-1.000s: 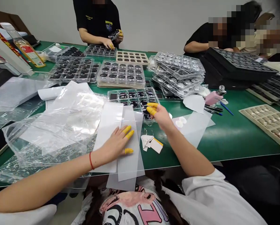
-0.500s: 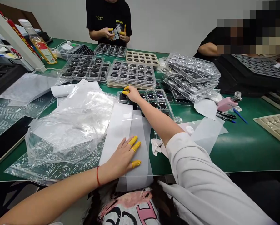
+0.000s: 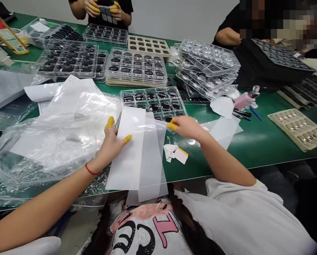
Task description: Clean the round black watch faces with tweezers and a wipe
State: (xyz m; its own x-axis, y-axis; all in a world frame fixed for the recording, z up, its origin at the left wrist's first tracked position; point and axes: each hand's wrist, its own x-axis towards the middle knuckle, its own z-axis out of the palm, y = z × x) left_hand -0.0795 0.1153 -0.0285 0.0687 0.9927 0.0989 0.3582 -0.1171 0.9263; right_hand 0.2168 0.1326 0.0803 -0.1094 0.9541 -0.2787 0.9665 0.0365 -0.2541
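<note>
My right hand, with yellow finger cots, pinches the end of a thin clear film stretching left over the white sheets. Thumb and index finger apart, my left hand lies at the left edge of a white paper strip, its yellow-capped thumb on the strip. Translucent sheets overlap beside that strip. Just behind them, a clear tray holds dark round lenses, its front corner partly covered by the sheets and my right hand.
A crumpled clear plastic bag lies left. Behind stand stacked lens trays and a leaning tray pile. A pink bottle, pens and a beige tray are right. Two people sit opposite.
My right hand has come back from the lens tray toward me and now grips the clear film. My left hand has shifted left and up along the white strip. The view has tilted.
</note>
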